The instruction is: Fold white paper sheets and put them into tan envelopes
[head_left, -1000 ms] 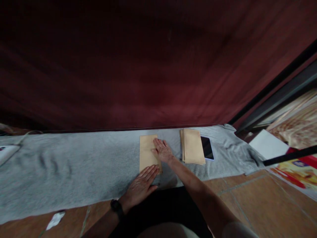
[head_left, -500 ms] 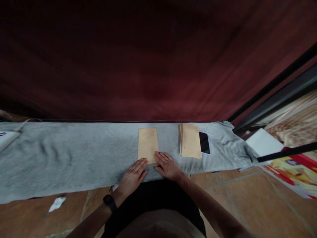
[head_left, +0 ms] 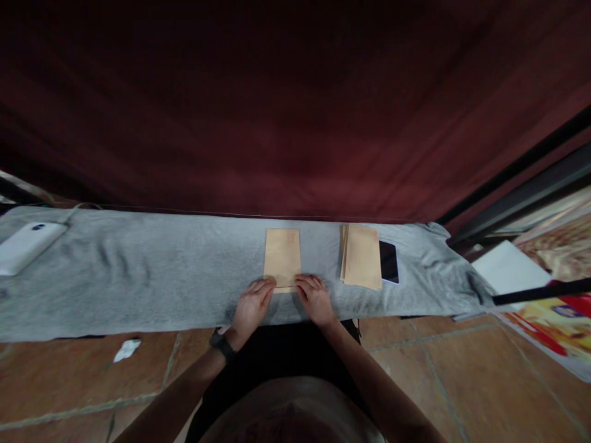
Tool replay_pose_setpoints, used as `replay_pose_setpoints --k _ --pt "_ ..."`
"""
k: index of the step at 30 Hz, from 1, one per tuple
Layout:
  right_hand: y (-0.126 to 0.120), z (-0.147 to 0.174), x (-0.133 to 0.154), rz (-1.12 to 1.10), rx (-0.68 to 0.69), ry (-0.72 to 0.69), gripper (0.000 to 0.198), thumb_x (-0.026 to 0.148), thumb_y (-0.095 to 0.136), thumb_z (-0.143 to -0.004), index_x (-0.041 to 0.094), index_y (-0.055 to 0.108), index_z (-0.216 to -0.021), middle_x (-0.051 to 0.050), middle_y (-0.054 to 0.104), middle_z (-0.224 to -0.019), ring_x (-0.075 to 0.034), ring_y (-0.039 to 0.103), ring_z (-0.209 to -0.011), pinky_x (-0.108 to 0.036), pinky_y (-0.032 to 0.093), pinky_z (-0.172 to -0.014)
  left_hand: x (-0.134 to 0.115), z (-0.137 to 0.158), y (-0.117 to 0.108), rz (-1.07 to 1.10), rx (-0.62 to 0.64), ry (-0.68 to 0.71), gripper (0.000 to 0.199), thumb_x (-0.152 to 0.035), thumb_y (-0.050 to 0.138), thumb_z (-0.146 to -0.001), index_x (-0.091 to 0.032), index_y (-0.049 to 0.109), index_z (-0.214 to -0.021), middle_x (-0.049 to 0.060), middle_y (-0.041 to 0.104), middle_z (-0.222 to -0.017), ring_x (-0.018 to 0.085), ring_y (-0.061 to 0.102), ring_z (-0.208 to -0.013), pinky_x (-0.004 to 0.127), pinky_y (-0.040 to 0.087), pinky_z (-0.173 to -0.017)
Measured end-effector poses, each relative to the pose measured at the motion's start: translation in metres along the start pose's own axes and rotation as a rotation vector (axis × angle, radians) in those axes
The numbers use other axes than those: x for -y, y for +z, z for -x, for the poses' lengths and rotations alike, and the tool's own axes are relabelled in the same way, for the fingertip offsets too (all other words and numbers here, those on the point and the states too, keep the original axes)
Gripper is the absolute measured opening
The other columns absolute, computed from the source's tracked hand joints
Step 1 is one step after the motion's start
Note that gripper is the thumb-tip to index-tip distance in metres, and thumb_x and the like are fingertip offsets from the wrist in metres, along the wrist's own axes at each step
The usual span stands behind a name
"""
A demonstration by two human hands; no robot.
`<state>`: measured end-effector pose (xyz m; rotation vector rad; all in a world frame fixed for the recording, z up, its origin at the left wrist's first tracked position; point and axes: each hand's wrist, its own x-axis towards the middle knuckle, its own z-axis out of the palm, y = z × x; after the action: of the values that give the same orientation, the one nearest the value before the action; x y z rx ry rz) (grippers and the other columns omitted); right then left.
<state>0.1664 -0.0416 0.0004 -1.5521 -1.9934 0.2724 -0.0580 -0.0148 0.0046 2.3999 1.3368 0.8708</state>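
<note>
A tan paper envelope [head_left: 282,255] lies on the grey cloth in front of me, with small reddish print at its top right. Near its bottom edge a dark line crosses it, with a narrow strip of paper below. At the lower left corner my left hand [head_left: 252,306], with a dark band on the wrist, has its fingers curled in on the paper. My right hand [head_left: 316,300] grips the lower right corner the same way, fingers bent. The fingertips partly hide both corners. To the right rests a stack of similar envelopes [head_left: 362,255], slightly fanned.
A dark-screened phone [head_left: 389,261] lies partly under the stack. The grey cloth [head_left: 161,264] covers a long narrow surface against a dark red curtain [head_left: 286,123]. A white device [head_left: 30,246] with a cable is at far left. Crumpled white paper [head_left: 127,350] lies on the tiled floor.
Both hands have gone from lying flat with fingers stretched to curled fingers at the envelope's lower corners. A crosswise line now shows near its bottom edge. The view has shifted slightly.
</note>
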Motion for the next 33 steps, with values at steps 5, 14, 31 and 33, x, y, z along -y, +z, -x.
replay_pose_setpoints --k 5,14,31,33 --pt "0.008 0.008 0.019 0.070 0.005 -0.085 0.035 0.016 0.049 -0.101 0.020 0.064 -0.132 -0.007 0.064 -0.140 -0.022 0.055 -0.134 -0.047 0.034 -0.122 0.004 -0.003 0.007 0.084 -0.051 -0.069 0.018 -0.025 0.048 -0.098 -0.023 0.066 -0.098 0.006 0.071 -0.102 0.022 0.066 -0.100 0.038 0.055 -0.093" --pt "0.027 0.029 0.047 0.099 0.089 -0.147 0.051 0.034 0.056 -0.101 0.016 0.050 -0.149 -0.009 0.051 -0.154 -0.023 0.047 -0.142 -0.042 0.032 -0.124 0.003 0.002 0.015 0.043 -0.111 -0.198 0.030 -0.029 0.049 -0.097 -0.019 0.059 -0.124 0.013 0.063 -0.121 0.028 0.058 -0.117 0.047 0.049 -0.105" --pt "0.013 0.026 0.031 0.241 -0.008 -0.012 0.035 0.025 0.055 -0.099 0.015 0.065 -0.131 -0.012 0.067 -0.135 -0.027 0.060 -0.126 -0.046 0.043 -0.112 -0.002 -0.021 0.009 0.155 -0.183 -0.644 0.026 -0.034 0.073 -0.066 -0.025 0.053 -0.079 0.004 0.061 -0.082 0.031 0.061 -0.094 0.049 0.049 -0.091" --pt "0.016 0.022 0.038 0.268 0.007 0.028 0.033 0.024 0.056 -0.098 0.014 0.066 -0.128 -0.013 0.068 -0.131 -0.028 0.063 -0.119 -0.044 0.049 -0.104 -0.005 -0.027 0.006 0.368 -0.191 -0.720 0.025 -0.031 0.072 -0.064 -0.026 0.050 -0.075 0.000 0.057 -0.073 0.026 0.061 -0.081 0.044 0.051 -0.083"
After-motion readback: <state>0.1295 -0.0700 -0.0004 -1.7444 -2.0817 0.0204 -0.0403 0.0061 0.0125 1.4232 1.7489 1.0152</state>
